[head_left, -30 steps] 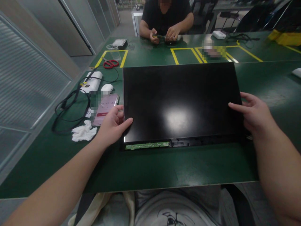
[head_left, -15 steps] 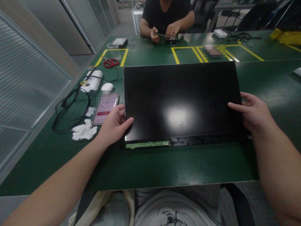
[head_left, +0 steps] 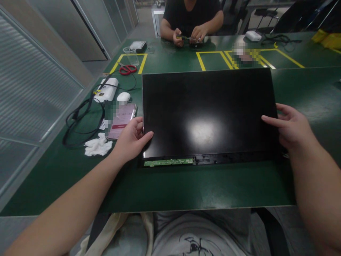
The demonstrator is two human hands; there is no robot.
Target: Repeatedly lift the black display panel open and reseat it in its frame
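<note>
A wide black LCD screen panel (head_left: 207, 110) is in front of me, with a bright reflection on its glossy face. Along its lower edge runs a strip of green circuit board (head_left: 169, 162) beside a black frame section. My left hand (head_left: 131, 139) grips the panel's left edge, thumb on the front and fingers curled by the side. At the right edge, my right hand (head_left: 294, 126) holds it with the thumb laid on the face; its other fingers are partly hidden behind the panel.
Left of the panel lie a phone (head_left: 122, 121), crumpled tissue (head_left: 98, 144), a white mouse-like object (head_left: 124, 97), a white device (head_left: 106, 89), black cables (head_left: 69, 122) and red scissors (head_left: 128, 69). Across the green table (head_left: 197, 192), another person's hands (head_left: 198, 33) work on a small item.
The whole view has shifted slightly, so things appear a little further right and higher. Both hands keep the same hold on the panel.
</note>
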